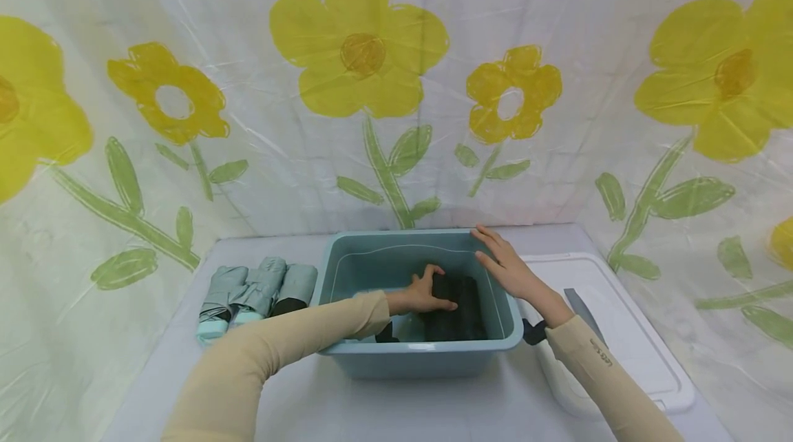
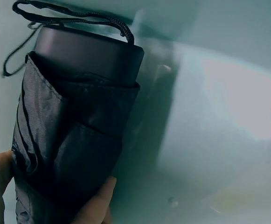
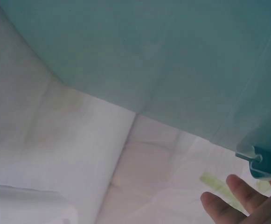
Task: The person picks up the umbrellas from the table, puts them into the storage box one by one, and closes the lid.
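Note:
Inside the blue-green plastic bin (image 1: 421, 357), my left hand (image 1: 421, 294) grips a black folded umbrella (image 2: 74, 112), thumb on one side and fingers on the other. The left wrist view shows its smooth black handle end and a looped cord (image 2: 74, 17). Beside it in the head view lies more dark rolled fabric (image 1: 472, 308), along the bin's right side; where one piece ends is hard to tell. My right hand (image 1: 504, 266) rests at the bin's right rim with fingers extended. In the right wrist view its fingers (image 3: 242, 196) are near the rim's underside.
Several folded light grey-green umbrellas (image 1: 263, 283) lie side by side left of the bin. A white lid (image 1: 638, 332) lies flat on the right, partly under my right forearm. Behind the table (image 1: 427, 407) hangs a flower-print curtain (image 1: 248, 29).

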`<action>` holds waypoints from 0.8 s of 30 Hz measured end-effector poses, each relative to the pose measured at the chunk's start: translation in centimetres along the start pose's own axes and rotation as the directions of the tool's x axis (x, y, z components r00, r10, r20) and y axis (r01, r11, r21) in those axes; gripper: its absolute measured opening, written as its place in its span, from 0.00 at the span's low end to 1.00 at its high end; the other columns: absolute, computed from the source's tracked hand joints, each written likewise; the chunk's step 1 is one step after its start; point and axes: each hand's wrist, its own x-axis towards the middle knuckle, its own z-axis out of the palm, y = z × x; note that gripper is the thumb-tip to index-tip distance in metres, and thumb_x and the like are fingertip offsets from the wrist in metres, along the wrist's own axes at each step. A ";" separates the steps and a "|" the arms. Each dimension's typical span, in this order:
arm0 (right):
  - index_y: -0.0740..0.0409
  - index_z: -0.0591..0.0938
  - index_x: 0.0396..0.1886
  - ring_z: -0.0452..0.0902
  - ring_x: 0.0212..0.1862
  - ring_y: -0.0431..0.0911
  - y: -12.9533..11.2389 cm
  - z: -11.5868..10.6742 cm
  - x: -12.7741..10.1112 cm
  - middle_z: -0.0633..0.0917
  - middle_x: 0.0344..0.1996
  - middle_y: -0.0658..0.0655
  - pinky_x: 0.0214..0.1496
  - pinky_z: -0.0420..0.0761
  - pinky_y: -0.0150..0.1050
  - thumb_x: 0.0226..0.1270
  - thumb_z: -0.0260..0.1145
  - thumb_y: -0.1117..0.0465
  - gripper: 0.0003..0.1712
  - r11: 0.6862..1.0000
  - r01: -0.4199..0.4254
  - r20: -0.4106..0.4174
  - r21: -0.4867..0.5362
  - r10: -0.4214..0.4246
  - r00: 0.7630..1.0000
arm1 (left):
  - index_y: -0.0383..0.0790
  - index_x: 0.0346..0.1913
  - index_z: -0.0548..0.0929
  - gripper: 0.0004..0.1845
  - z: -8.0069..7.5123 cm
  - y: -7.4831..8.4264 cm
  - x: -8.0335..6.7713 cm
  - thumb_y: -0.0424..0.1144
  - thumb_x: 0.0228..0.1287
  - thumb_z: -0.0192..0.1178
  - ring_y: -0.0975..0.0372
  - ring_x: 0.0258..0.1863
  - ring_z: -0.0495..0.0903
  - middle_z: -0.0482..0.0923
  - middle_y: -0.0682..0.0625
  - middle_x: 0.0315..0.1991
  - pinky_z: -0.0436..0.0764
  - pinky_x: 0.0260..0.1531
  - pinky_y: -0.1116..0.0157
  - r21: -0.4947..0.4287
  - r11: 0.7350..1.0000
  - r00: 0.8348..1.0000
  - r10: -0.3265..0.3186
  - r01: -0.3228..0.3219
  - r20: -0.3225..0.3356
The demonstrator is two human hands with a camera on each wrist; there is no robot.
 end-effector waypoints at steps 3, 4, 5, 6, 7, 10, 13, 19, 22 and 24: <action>0.60 0.56 0.71 0.45 0.71 0.62 0.0 0.0 0.0 0.52 0.71 0.64 0.64 0.48 0.66 0.75 0.46 0.53 0.30 1.000 0.003 -0.001 -0.002 -0.003 1.000 | 0.46 0.58 0.58 0.35 0.2 -0.2 0.1 0.46 0.53 0.68 0.44 0.52 0.67 0.58 0.32 0.55 0.73 0.48 0.49 0.014 1.000 1.000 0.009 -0.009 -0.006; 0.60 0.56 0.71 0.45 0.71 0.62 0.0 0.0 0.0 0.52 0.71 0.64 0.64 0.48 0.66 0.75 0.46 0.53 0.30 1.000 0.003 -0.002 -0.001 -0.003 1.000 | 0.46 0.58 0.58 0.35 0.2 -0.2 0.2 0.46 0.53 0.68 0.44 0.52 0.67 0.58 0.32 0.55 0.74 0.47 0.50 0.020 1.000 1.000 0.011 -0.011 -0.004; 0.60 0.56 0.71 0.45 0.70 0.63 0.0 0.0 0.0 0.52 0.71 0.64 0.64 0.48 0.66 0.75 0.46 0.53 0.30 1.000 0.004 -0.002 -0.003 -0.004 1.000 | 0.46 0.58 0.58 0.35 0.3 -0.3 0.2 0.46 0.53 0.68 0.45 0.51 0.68 0.58 0.32 0.55 0.74 0.46 0.50 0.025 1.000 1.000 0.014 -0.014 -0.002; 0.60 0.56 0.71 0.45 0.70 0.63 0.0 0.0 0.0 0.52 0.71 0.64 0.64 0.49 0.66 0.75 0.46 0.53 0.30 1.000 0.004 -0.003 -0.003 -0.004 1.000 | 0.46 0.58 0.58 0.35 0.3 -0.3 0.2 0.46 0.53 0.67 0.45 0.51 0.68 0.58 0.32 0.55 0.74 0.46 0.50 0.028 0.999 1.000 0.015 -0.015 0.000; 0.60 0.56 0.71 0.45 0.70 0.63 0.0 0.0 0.0 0.52 0.71 0.64 0.64 0.49 0.66 0.75 0.46 0.53 0.30 1.000 0.005 -0.002 -0.006 -0.005 1.000 | 0.46 0.58 0.57 0.35 0.3 -0.4 0.2 0.46 0.53 0.67 0.45 0.51 0.68 0.58 0.32 0.55 0.74 0.46 0.50 0.030 0.999 1.000 0.015 -0.015 0.001; 0.59 0.56 0.71 0.45 0.70 0.63 0.0 0.0 0.0 0.51 0.71 0.63 0.64 0.49 0.66 0.75 0.46 0.53 0.30 1.000 0.006 -0.002 -0.009 -0.006 1.000 | 0.46 0.57 0.57 0.35 0.3 -0.4 0.2 0.46 0.53 0.67 0.45 0.51 0.68 0.59 0.32 0.54 0.74 0.46 0.50 0.031 0.999 1.000 0.011 -0.012 0.004; 0.59 0.56 0.71 0.44 0.70 0.63 0.0 0.0 -0.1 0.51 0.71 0.63 0.64 0.49 0.66 0.75 0.46 0.53 0.30 1.000 0.007 -0.004 -0.005 -0.007 1.000 | 0.46 0.57 0.56 0.35 0.4 -0.4 0.2 0.45 0.53 0.67 0.45 0.51 0.69 0.59 0.32 0.54 0.74 0.46 0.50 0.036 0.999 1.000 0.005 -0.005 0.008; 0.59 0.56 0.71 0.44 0.71 0.63 0.2 0.1 0.0 0.51 0.71 0.63 0.64 0.48 0.66 0.75 0.46 0.53 0.30 1.000 0.002 -0.006 -0.005 -0.002 1.000 | 0.45 0.57 0.56 0.34 0.3 -0.5 0.3 0.46 0.55 0.67 0.45 0.52 0.69 0.60 0.32 0.55 0.73 0.49 0.51 0.052 0.999 1.000 -0.016 0.015 0.016; 0.60 0.56 0.71 0.45 0.70 0.63 0.1 0.1 0.0 0.51 0.71 0.64 0.64 0.48 0.66 0.75 0.46 0.54 0.30 1.000 0.006 -0.008 -0.003 -0.006 1.000 | 0.44 0.57 0.56 0.34 0.3 -0.6 0.4 0.45 0.55 0.66 0.45 0.54 0.67 0.61 0.32 0.55 0.72 0.50 0.50 0.046 0.998 0.999 -0.031 0.030 0.022; 0.60 0.56 0.71 0.45 0.70 0.63 0.1 0.1 0.1 0.52 0.71 0.64 0.64 0.48 0.66 0.75 0.46 0.54 0.30 1.000 0.013 -0.008 -0.005 -0.013 1.000 | 0.43 0.56 0.56 0.33 0.2 -0.6 0.4 0.45 0.56 0.66 0.44 0.55 0.66 0.61 0.32 0.56 0.71 0.51 0.50 0.035 0.998 0.998 -0.049 0.048 0.025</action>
